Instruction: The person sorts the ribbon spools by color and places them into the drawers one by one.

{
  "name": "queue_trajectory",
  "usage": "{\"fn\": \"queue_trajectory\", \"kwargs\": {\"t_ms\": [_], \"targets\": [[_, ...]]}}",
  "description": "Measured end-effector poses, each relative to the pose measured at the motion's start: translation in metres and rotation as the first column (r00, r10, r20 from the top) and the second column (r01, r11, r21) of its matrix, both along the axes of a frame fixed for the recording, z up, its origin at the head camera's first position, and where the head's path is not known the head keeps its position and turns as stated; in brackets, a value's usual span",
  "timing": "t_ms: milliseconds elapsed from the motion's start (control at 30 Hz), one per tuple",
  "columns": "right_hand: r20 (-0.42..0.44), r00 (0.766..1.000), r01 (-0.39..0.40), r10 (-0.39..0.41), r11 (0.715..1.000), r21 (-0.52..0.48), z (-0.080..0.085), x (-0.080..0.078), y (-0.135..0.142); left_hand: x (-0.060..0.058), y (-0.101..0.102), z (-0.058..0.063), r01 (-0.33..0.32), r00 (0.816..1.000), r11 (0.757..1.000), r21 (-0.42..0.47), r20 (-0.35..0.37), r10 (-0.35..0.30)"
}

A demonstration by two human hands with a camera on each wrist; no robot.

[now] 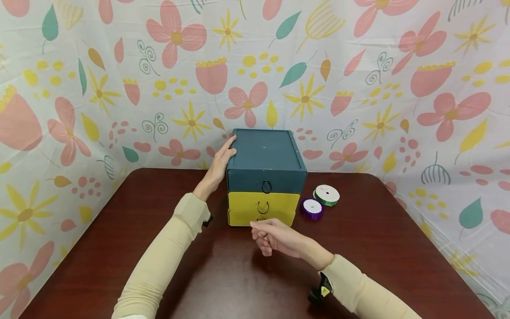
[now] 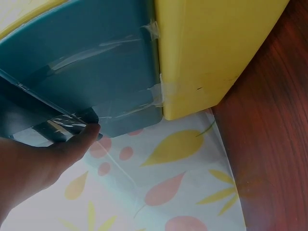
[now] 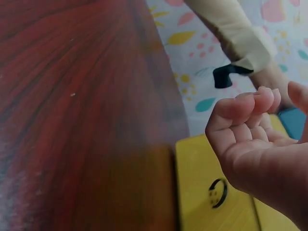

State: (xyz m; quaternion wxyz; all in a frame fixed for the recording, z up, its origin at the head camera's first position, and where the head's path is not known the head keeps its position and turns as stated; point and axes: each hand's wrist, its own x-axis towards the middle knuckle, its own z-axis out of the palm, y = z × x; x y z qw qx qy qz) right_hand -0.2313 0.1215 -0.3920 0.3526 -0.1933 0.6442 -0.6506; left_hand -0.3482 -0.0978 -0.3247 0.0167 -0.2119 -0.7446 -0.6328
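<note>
A stacked drawer box stands on the table, with a dark blue top section (image 1: 266, 150) and two yellow drawers (image 1: 243, 201) below. Thin black loop handles (image 1: 263, 207) hang on the fronts. My left hand (image 1: 218, 167) rests against the blue section's upper left edge, fingers extended; the left wrist view shows its thumb (image 2: 86, 139) at that edge. In front of the lowest yellow drawer, my right hand (image 1: 279, 239) hovers with loosely curled fingers and holds nothing. In the right wrist view, a loop handle (image 3: 218, 193) shows apart from those fingers.
Right of the box lie a spool of purple ribbon (image 1: 312, 209) and a white spool with green ribbon (image 1: 326, 195). The dark red wooden table (image 1: 358, 248) meets a flower-patterned cloth (image 1: 255, 66) behind. Clear tape (image 2: 154, 94) runs along the box's side.
</note>
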Motion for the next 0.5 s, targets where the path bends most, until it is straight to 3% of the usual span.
{"fn": "queue_trajectory", "kwargs": {"t_ms": [267,500], "targets": [[0.11,0.983,0.153,-0.147,0.987,-0.04,-0.012,-0.023,0.003,0.022,0.0,0.021,-0.004,1.0,1.0,-0.02,0.007,0.004],[0.116,0.977,0.192,-0.181,0.976,-0.098,-0.012,-0.033,0.0,0.024,0.001,0.021,0.002,1.0,1.0,-0.023,-0.006,-0.002]]}}
